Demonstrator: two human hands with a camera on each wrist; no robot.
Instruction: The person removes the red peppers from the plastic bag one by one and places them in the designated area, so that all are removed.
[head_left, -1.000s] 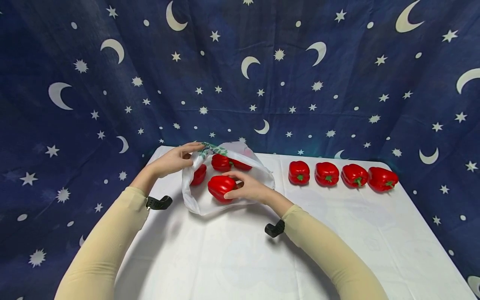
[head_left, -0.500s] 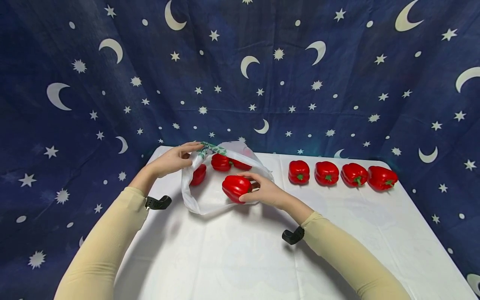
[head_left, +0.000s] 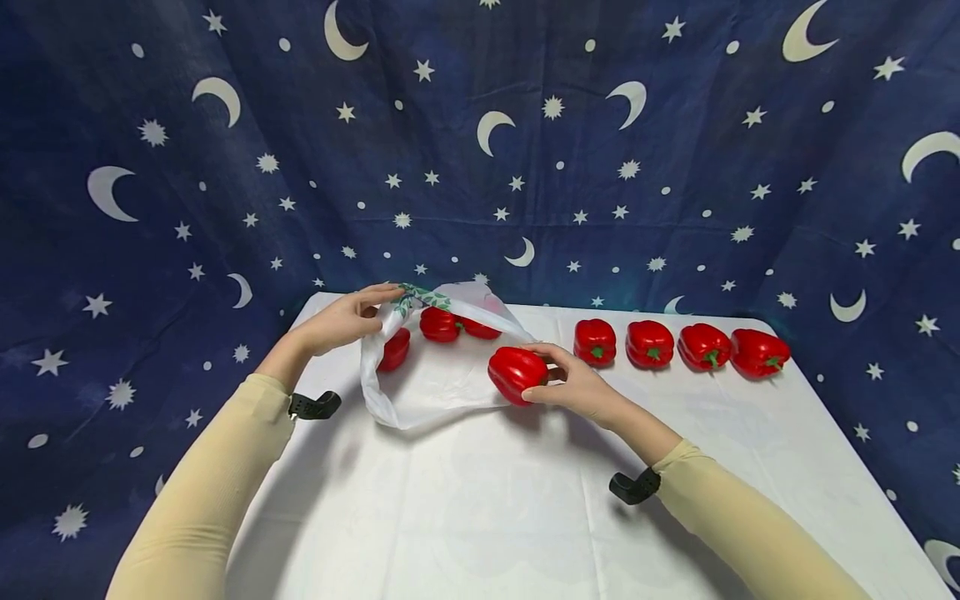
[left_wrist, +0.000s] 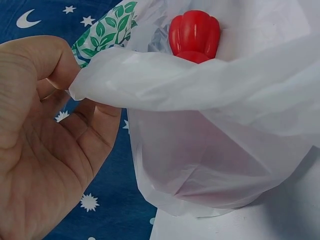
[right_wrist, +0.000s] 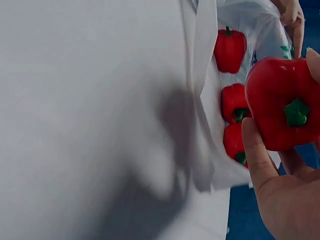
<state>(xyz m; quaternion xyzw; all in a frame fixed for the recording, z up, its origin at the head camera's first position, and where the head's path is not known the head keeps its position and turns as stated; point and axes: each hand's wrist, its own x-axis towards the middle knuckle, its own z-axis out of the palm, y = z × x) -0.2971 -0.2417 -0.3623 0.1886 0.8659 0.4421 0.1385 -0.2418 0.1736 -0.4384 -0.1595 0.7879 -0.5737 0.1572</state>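
Observation:
My left hand [head_left: 341, 321] pinches the left rim of a white plastic bag [head_left: 381, 408] with a green leaf print and keeps its mouth spread. Inside the bag lie three red bell peppers, one near the left side [head_left: 393, 350] and two at the back [head_left: 439, 325]. In the left wrist view, thumb and index finger hold the folded rim [left_wrist: 165, 85]. My right hand [head_left: 585, 387] grips another red bell pepper [head_left: 516, 375] between thumb and fingers at the bag's right edge. Its green stem [right_wrist: 297, 112] faces the right wrist camera.
Several red bell peppers [head_left: 649, 344] stand in a row along the back right of the white-covered table [head_left: 495, 508]. A dark blue curtain [head_left: 420, 150] with moons and stars hangs behind the table and at both sides.
My right hand has carried the bell pepper rightward, from inside the bag's mouth to its right edge. The left hand still holds the rim in place.

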